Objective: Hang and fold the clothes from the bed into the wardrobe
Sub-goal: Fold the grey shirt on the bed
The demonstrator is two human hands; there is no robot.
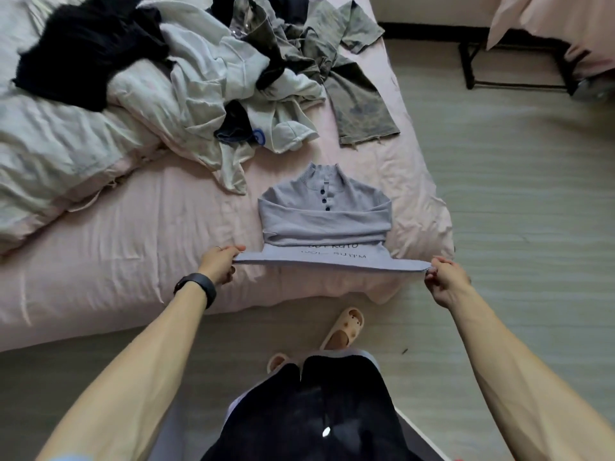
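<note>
A lavender-grey sweater [324, 216] with a buttoned collar lies on the pink bed [133, 261] near its front right corner, sleeves folded across the chest. My left hand [218, 264] pinches the left corner of its bottom hem. My right hand [444, 277] pinches the right corner. The hem is lifted off the bed and stretched taut between both hands. Behind it lies a heap of unfolded clothes [216, 71]: white, black and olive-grey pieces.
A rumpled white duvet [50, 151] covers the bed's left side. An olive-grey T-shirt [359, 104] lies flat by the right edge. A dark metal frame [472, 68] with pink fabric stands at the back right. My slippered feet stand on pale floor [515, 194].
</note>
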